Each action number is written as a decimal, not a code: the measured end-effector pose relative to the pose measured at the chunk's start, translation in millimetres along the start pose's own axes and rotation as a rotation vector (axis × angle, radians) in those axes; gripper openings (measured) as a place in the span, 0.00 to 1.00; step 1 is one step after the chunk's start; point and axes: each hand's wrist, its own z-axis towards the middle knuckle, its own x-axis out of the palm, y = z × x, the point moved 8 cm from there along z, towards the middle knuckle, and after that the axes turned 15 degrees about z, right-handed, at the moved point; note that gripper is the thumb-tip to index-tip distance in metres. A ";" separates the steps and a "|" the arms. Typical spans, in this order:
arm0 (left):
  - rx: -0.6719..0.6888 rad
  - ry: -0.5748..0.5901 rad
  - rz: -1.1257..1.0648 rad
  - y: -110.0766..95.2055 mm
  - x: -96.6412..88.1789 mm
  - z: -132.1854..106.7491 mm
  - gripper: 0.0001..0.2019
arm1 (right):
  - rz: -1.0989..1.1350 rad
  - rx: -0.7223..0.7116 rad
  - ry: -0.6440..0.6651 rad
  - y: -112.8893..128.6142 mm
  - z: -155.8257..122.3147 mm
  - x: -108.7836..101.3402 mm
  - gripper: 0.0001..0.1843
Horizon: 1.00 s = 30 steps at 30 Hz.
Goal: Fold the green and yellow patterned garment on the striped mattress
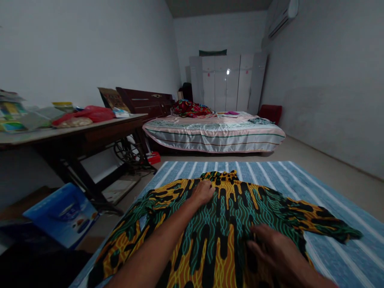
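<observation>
A patterned long-sleeved blouse [222, 220] in black, green and mustard lies spread out, its ruffled collar [220, 175] at the far end and both sleeves out to the sides. My left hand [204, 192] is on the cloth just below the collar, fingers curled down and closed on the fabric; the fingertips are hidden. Over the lower right part of the blouse is my right hand [274, 244], slightly blurred. Its thumb and fingers are apart, and I see nothing held in it. Under the blouse is a blue and white striped sheet [339, 196].
To the left stands a sewing-machine table [117, 122] with a red plastic bag [97, 114] and other items on top. A blue box [64, 216] sits below it. Beyond are a bed [216, 136], a white wardrobe [220, 86] and a red seat [271, 113].
</observation>
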 end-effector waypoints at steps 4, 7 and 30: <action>-0.064 -0.032 -0.034 19.0 8.4 34.6 0.12 | -0.104 0.062 -0.024 -2.9 107.3 -30.7 0.15; -0.068 -0.059 -0.072 22.4 15.6 55.8 0.12 | -0.177 0.097 -0.046 -9.2 169.0 -35.6 0.15; -0.024 -0.053 -0.081 4.1 59.5 102.5 0.14 | -0.267 0.291 0.035 -74.6 293.1 -0.7 0.19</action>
